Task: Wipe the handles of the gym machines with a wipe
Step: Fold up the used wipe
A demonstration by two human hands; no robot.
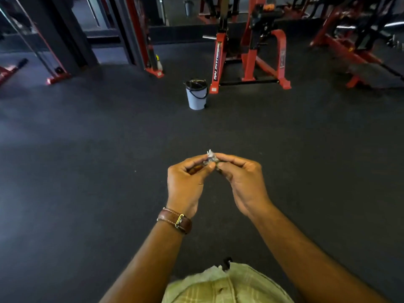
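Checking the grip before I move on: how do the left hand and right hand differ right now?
The left hand wears a brown leather strap at the wrist; the right hand has a bare wrist. The left hand comes in from the left with its thumb across the small crumpled wipe; the right hand reaches from the right, fingertips meeting it from the other side. Both pinch the same wipe, held above the dark floor.
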